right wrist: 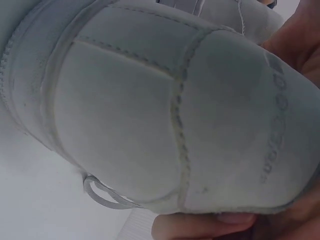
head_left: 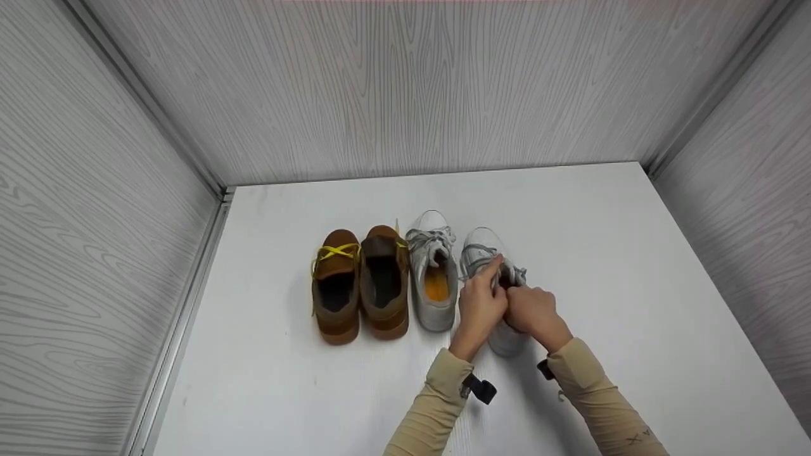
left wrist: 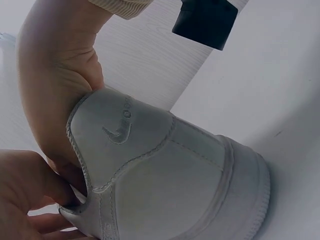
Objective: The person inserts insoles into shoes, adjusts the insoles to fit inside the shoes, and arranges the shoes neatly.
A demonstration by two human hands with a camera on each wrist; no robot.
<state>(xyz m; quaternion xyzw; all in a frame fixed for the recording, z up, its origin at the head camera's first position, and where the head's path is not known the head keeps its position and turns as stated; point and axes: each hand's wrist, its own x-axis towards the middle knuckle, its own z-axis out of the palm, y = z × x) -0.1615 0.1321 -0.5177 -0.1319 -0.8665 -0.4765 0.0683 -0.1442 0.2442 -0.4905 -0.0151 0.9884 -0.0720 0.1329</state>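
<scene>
A white sneaker (head_left: 483, 240) with grey laces stands at the right end of a row of shoes. My left hand (head_left: 479, 310) grips its collar from the left; in the left wrist view the thumb dips inside while fingers (left wrist: 50, 222) lie outside. From the right, my right hand (head_left: 535, 313) holds the same collar with curled fingers, some hidden in the opening. In the right wrist view, its fingers (right wrist: 200, 226) lie against the shoe's side. The heel (left wrist: 150, 150) faces the wrist cameras.
Left of it stands the other white sneaker (head_left: 434, 316), with an orange insole. Farther left are two brown shoes, one (head_left: 339, 244) with yellow laces, the other (head_left: 386, 323) close beside it. Grey wood-grain panels (head_left: 405, 88) enclose the white tabletop (head_left: 266, 380).
</scene>
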